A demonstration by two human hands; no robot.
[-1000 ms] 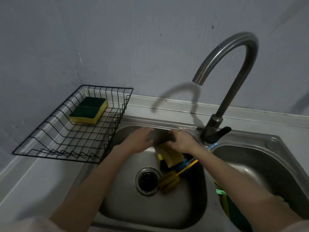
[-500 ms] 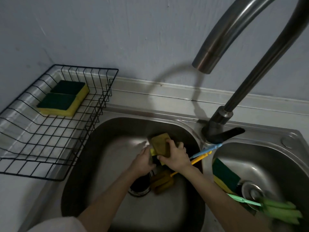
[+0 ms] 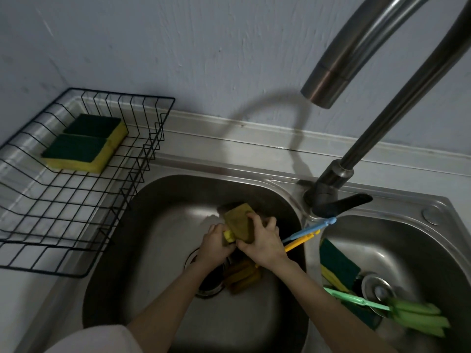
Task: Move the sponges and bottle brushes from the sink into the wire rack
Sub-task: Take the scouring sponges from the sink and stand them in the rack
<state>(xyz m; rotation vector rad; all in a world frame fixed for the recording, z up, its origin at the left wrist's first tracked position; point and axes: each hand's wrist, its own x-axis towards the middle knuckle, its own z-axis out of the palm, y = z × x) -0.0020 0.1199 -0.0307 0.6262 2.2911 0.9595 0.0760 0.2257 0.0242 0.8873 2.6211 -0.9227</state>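
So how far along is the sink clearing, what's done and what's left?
Done: two sponges lie in the wire rack. In hand: both the left hand and right hand grip a sponge over the left basin. Left: the yellow brush and blue brush there, plus a sponge and green brush in the right basin.

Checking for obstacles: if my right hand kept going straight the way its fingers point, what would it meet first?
The right hand points up-left, toward the back of the left basin. Past the sponge it grips, the basin's back wall would likely come first, though depth is unclear.
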